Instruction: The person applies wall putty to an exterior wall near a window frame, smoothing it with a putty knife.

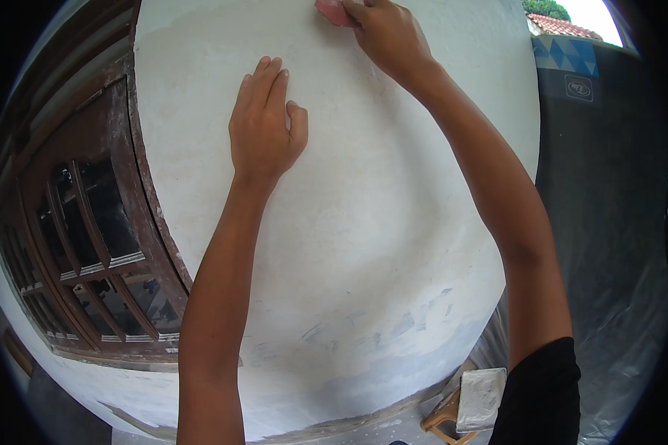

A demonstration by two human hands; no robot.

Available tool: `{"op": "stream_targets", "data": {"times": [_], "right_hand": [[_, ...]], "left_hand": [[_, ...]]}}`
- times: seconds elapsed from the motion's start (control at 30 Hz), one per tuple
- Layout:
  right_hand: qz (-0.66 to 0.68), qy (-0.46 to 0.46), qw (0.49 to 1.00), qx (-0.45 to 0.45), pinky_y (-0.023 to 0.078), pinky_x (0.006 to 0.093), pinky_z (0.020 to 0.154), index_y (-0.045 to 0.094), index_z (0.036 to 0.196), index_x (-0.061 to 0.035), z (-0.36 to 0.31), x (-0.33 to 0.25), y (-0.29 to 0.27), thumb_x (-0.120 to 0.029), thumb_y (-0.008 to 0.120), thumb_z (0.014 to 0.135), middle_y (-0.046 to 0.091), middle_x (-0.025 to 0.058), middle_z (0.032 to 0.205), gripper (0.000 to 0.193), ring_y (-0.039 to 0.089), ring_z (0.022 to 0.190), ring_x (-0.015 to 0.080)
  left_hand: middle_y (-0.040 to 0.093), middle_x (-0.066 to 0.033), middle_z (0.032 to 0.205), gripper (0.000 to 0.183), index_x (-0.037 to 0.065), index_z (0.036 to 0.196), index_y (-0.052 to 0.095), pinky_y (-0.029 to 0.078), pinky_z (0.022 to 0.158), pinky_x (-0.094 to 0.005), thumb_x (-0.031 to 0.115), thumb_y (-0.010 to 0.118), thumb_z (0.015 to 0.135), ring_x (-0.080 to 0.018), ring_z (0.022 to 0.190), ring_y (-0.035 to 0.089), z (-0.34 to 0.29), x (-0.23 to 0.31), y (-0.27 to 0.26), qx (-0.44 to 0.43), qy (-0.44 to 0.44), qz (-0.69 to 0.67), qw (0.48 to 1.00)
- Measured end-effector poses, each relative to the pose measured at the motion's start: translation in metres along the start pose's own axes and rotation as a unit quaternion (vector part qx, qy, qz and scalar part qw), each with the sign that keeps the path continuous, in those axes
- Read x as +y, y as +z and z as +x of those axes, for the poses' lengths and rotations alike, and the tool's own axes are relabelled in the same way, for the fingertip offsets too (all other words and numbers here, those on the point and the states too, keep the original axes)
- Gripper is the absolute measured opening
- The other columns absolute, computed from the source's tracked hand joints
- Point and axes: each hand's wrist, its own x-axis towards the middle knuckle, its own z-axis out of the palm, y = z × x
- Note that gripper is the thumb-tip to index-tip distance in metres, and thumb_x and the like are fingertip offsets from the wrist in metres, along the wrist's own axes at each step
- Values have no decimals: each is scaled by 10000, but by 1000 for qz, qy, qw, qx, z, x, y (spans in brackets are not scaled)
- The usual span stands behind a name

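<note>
A white wall [341,208], with grey smears and patches low down, fills the middle of the view. My right hand [395,43] is raised at the top edge, its fingers closed on a flat pinkish-red piece [335,12] against the wall. Part of that piece is cut off by the frame, and its exact kind cannot be made out. Lower and to the left, my left hand [263,132] lies against the wall with its fingers stretched upward and nothing in it.
A brown wooden window [96,274] with glass panes borders the wall on the left. Dark plastic sheeting [605,193] hangs at the right. Near the floor at lower right, a white-smeared rectangular board [482,399] rests on a small wooden stool [441,420].
</note>
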Motion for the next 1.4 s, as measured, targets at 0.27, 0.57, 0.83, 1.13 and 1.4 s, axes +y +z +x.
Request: {"op": "stream_targets", "data": {"times": [0.27,0.57,0.83,1.13,1.4], "right_hand": [[-7,-71,997,22,603,427,680,675,1098,45,-77,-31,6,38,642,849,623,146,1101,251,715,825,332],[17,28,999,16,567,483,818,620,1026,42,14,-8,7,-96,465,1027,602,229,1109,207,675,949,413],[39,-66,997,20,600,431,648,658,1036,71,-72,-51,11,55,639,808,615,162,1104,229,718,822,345],[24,-28,999,29,552,483,784,623,1029,39,10,-20,21,-86,505,1006,609,219,1065,174,669,928,395],[101,0,994,34,567,428,688,740,1131,-46,-70,-36,-8,20,721,796,609,127,988,342,681,782,307]], "left_hand": [[643,-190,1340,394,-97,1202,665,434,1140,-481,5,548,840,-339,1330,572,-3,-6,-2,5,7,10,1000],[648,-195,1325,386,-97,1189,667,445,1128,-476,4,549,835,-343,1324,575,2,2,3,0,9,9,1000],[646,-187,1334,389,-90,1191,671,434,1138,-481,3,551,832,-336,1331,570,-3,-7,-5,0,0,14,1000],[645,-185,1341,397,-95,1204,666,440,1136,-468,-2,542,839,-336,1330,573,3,3,3,2,0,-10,1000],[643,-198,1340,394,-97,1199,668,440,1137,-475,-1,545,836,-344,1327,575,-2,-4,-3,3,-2,6,1000]]}}
